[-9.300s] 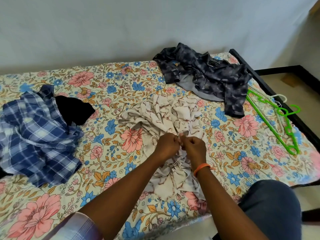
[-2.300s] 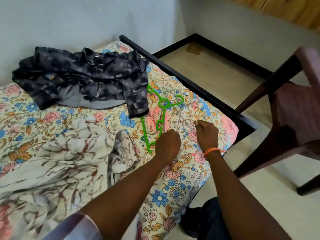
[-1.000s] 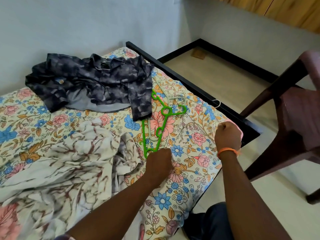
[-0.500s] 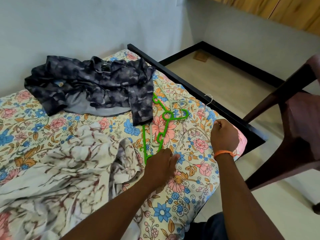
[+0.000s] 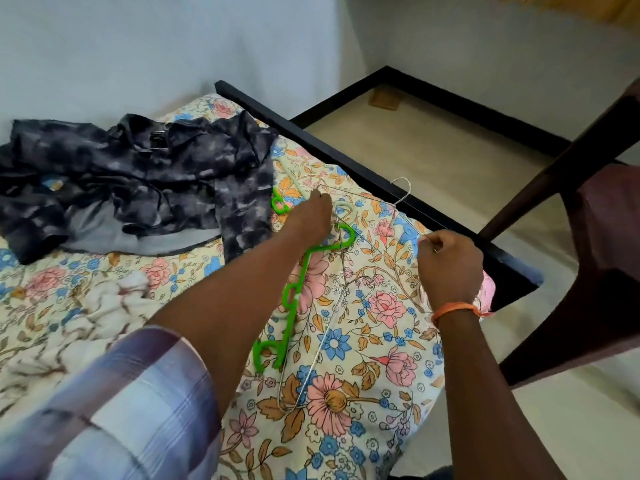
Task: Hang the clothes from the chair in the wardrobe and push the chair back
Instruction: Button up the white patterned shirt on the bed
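Two hands work at hangers on a flowery bed.

The bed (image 5: 346,420) fills most of the view, and the dark chair (image 5: 595,258) stands on the floor to its right. A dark patterned shirt (image 5: 138,181) lies at the far left, a white shirt (image 5: 69,327) nearer. A green hanger (image 5: 294,299) lies in the middle beside a thin wire hanger (image 5: 332,306). The left hand (image 5: 311,216) grips the wire's far end. The right hand (image 5: 450,268) pinches the wire near its hook.

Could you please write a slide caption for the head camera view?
Both hands, right hand and left hand, untangle a wire hanger from green hangers on the floral bed.
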The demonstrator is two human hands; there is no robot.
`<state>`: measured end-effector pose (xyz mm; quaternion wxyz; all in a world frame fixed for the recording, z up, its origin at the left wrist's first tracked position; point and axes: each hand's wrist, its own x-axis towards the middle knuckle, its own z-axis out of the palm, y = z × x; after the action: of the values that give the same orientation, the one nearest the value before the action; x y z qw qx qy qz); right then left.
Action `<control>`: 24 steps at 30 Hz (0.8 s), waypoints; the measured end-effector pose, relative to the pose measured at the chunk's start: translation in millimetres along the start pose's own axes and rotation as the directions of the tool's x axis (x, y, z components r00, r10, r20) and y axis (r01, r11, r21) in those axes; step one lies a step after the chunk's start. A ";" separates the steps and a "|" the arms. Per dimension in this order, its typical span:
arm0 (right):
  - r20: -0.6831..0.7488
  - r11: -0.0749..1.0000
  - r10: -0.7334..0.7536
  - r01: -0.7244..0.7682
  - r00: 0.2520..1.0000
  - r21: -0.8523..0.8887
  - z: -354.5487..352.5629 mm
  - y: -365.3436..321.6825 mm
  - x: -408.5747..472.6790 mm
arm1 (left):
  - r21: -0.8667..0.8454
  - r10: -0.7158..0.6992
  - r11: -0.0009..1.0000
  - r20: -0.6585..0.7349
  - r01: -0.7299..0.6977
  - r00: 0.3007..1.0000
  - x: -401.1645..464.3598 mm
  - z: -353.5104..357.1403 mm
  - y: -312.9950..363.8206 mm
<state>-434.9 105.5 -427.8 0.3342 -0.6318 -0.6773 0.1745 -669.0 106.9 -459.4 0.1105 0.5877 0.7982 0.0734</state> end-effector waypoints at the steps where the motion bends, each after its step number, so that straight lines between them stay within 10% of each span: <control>1: 0.010 1.000 -0.005 0.005 1.000 0.005 1.0 0.9 3.5 | 0.044 -0.003 0.999 -0.003 0.003 1.000 6.7 0.8 -1.4; 7: 0.260 0.987 -0.048 0.006 0.964 0.161 2.2 1.1 12.0 | 0.216 -0.061 0.973 -0.074 0.076 0.995 20.5 -1.5 -3.8; 13: 0.636 0.869 0.112 -0.385 0.764 0.310 -5.0 -5.3 9.7 | 0.207 -0.008 0.978 -0.139 0.037 0.990 16.7 3.4 -6.5; 17: 0.484 0.960 0.087 -0.203 0.871 0.192 8.5 5.5 10.1 | -0.073 -0.070 0.996 -0.209 0.056 0.975 25.4 -2.1 -6.7; 24: 0.083 0.995 0.028 -0.036 0.996 0.095 -0.4 12.8 21.6 | -0.047 -0.044 0.998 -0.129 0.038 0.991 17.3 2.9 -25.3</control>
<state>-424.6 128.3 -430.9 0.3335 -0.6181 -0.6708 0.2382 -696.5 115.8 -470.1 0.0726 0.5626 0.8138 0.1268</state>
